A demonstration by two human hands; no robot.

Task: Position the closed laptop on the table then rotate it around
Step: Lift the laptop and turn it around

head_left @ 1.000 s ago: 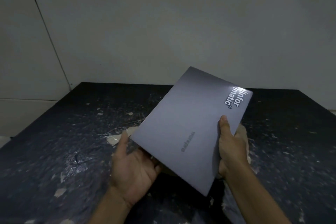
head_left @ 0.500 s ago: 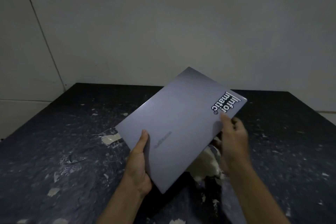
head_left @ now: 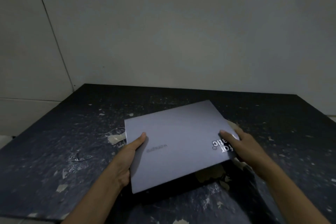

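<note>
A closed grey laptop (head_left: 179, 142) with a white-lettered sticker at its right corner is held low over the dark table (head_left: 72, 151), lid up and slightly skewed. A shadow lies under its near edge, so I cannot tell whether it touches the table. My left hand (head_left: 127, 158) grips its left edge, thumb on the lid. My right hand (head_left: 243, 147) holds the right corner, thumb on the sticker and fingers under the edge.
The black tabletop is worn, with pale scraps and peeled patches (head_left: 114, 139) scattered over it, some under the laptop. A plain wall (head_left: 181, 42) rises right behind the table's far edge. The table's left edge runs diagonally at the left.
The laptop has come down from a raised, tilted pose to nearly flat and low over the table, and has turned. My left hand shifted from underneath to its left edge.
</note>
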